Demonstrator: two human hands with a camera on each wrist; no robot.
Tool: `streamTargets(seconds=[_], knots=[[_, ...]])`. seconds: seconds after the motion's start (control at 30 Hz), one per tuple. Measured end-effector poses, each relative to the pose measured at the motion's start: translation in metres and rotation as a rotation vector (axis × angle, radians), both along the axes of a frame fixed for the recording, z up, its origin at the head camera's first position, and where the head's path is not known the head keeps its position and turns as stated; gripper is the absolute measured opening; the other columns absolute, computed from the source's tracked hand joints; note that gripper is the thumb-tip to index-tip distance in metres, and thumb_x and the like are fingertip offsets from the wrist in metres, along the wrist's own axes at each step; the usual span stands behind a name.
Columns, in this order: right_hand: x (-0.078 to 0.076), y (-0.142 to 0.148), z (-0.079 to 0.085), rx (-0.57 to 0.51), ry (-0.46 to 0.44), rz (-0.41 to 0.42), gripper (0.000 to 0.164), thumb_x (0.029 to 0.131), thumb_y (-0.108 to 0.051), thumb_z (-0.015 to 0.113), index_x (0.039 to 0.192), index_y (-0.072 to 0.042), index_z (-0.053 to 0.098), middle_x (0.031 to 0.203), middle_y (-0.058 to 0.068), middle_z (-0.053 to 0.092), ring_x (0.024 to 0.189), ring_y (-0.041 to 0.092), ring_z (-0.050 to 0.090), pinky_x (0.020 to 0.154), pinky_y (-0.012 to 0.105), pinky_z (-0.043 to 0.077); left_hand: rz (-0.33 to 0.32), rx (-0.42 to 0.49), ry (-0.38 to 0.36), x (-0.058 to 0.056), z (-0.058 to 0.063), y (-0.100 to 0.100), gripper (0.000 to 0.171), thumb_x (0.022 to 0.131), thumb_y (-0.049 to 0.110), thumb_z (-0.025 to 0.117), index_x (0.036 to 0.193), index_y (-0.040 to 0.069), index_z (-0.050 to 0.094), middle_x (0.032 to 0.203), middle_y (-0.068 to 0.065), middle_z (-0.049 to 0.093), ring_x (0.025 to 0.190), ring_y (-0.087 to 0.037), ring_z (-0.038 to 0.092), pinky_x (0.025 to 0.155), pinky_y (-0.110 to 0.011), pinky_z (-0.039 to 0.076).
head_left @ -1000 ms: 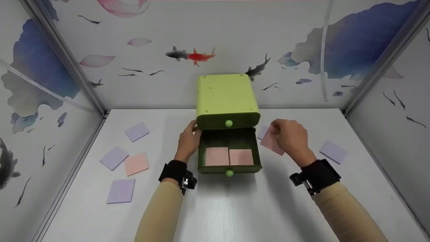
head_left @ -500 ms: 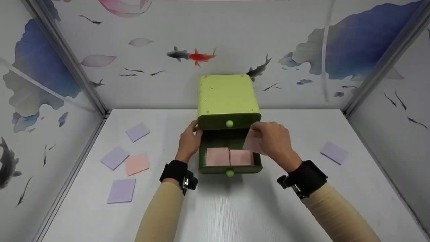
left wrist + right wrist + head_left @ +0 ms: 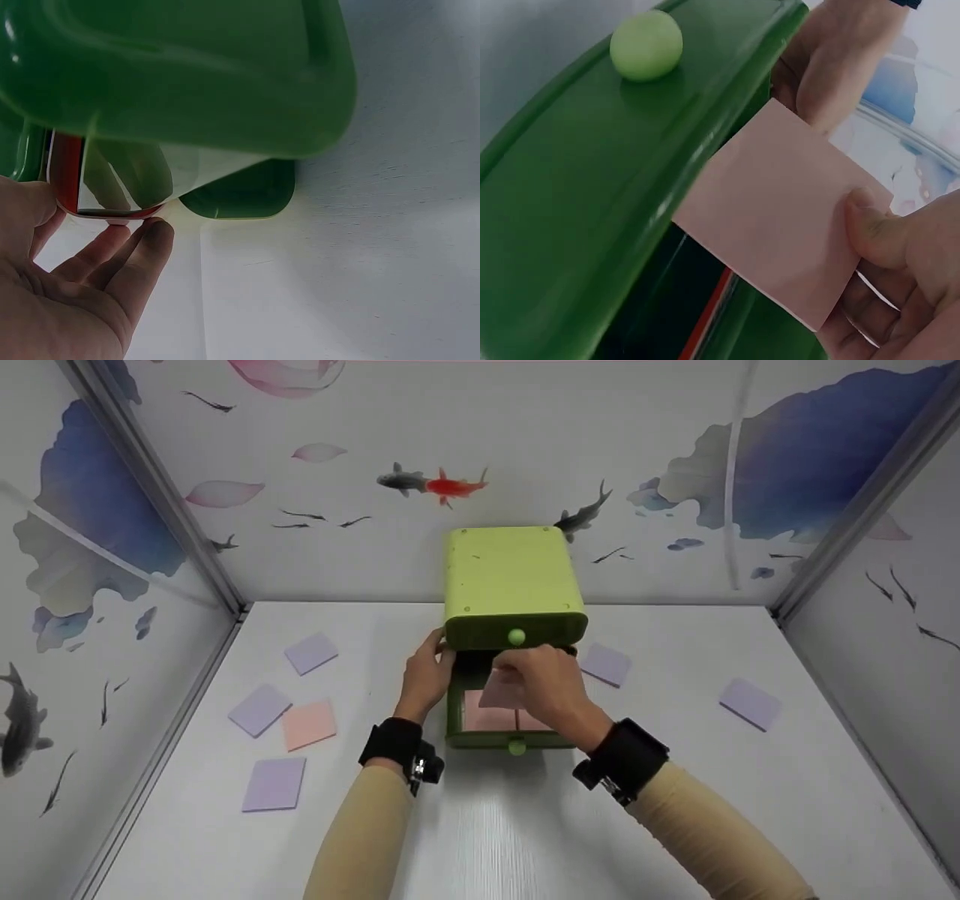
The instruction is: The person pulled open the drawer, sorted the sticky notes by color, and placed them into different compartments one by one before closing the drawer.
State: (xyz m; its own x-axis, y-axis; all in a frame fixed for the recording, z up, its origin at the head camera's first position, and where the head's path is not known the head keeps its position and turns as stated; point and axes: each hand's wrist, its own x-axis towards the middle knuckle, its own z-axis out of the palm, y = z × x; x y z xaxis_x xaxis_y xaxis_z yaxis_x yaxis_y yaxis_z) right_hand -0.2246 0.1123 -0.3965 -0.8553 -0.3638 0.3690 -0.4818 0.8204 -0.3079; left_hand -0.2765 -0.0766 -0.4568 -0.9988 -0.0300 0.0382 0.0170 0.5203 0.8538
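Observation:
A light green two-drawer cabinet stands against the back wall, its lower drawer pulled out. Two pink sticky note pads lie inside; the left pink pad shows best, the right one is partly covered. At the cabinet's left side my left hand holds its edge; in the left wrist view its fingers touch the frame beneath the upper drawer. Over the open drawer, my right hand pinches another pink sticky note pad between thumb and fingers, tilted, above the pads inside.
Several lilac pads lie on the white table: one lilac pad at front left, one right of the cabinet, one farther right. A pink pad touches or nearly touches a lilac pad at left. Printed walls enclose the table.
My right hand has carried the pink pad leftward from beside the cabinet to over the open drawer, uncovering a lilac pad on the table. My left hand has stayed at the cabinet's side.

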Motion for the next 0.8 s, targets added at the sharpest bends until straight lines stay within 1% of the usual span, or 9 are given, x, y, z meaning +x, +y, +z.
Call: streamTargets(seconds=[0.2,0.37,0.5,0.6,0.8], knots=[[-0.006,-0.013,-0.011,-0.008,-0.025,0.081,0.013,0.086,-0.016,0.074,0.098,-0.02,0.077,0.091,-0.001,0.076,0.081,0.019,0.072,0.071,0.04,0.057,-0.016,-0.017,0.033,0.001,0.0,-0.002,0.038,0.105,0.031,0.041,0.142,0.024,0.048,0.137,-0.013,0.059,0.128,-0.031,0.055,0.1,-0.048,0.047],[-0.008,-0.022,-0.015,0.038,-0.085,0.14,0.015,0.087,-0.012,0.073,0.101,-0.016,0.076,0.096,0.002,0.076,0.087,0.019,0.072,0.076,0.04,0.057,-0.017,-0.013,0.04,0.002,0.002,-0.002,0.038,0.105,0.03,0.041,0.142,0.023,0.048,0.138,-0.013,0.058,0.128,-0.031,0.054,0.1,-0.048,0.047],[-0.011,-0.027,-0.017,0.088,-0.161,0.133,0.016,0.088,-0.011,0.071,0.103,-0.015,0.076,0.099,0.003,0.075,0.092,0.022,0.071,0.079,0.042,0.057,-0.023,-0.024,0.048,0.002,0.003,-0.002,0.038,0.105,0.029,0.04,0.142,0.022,0.048,0.137,-0.013,0.059,0.128,-0.032,0.055,0.099,-0.048,0.047],[-0.014,-0.03,-0.02,0.136,-0.213,0.122,0.018,0.089,-0.01,0.07,0.105,-0.014,0.075,0.102,0.003,0.075,0.094,0.022,0.07,0.081,0.043,0.056,-0.028,-0.031,0.068,0.003,0.003,-0.002,0.038,0.105,0.027,0.041,0.141,0.02,0.049,0.136,-0.014,0.06,0.126,-0.033,0.055,0.098,-0.049,0.047],[-0.021,-0.035,-0.027,0.186,-0.29,0.112,0.02,0.09,-0.009,0.068,0.109,-0.014,0.073,0.106,0.004,0.073,0.098,0.024,0.068,0.084,0.044,0.055,-0.025,-0.027,0.08,0.003,0.002,-0.002,0.037,0.105,0.028,0.041,0.14,0.021,0.05,0.136,-0.013,0.06,0.126,-0.031,0.056,0.098,-0.048,0.048]])
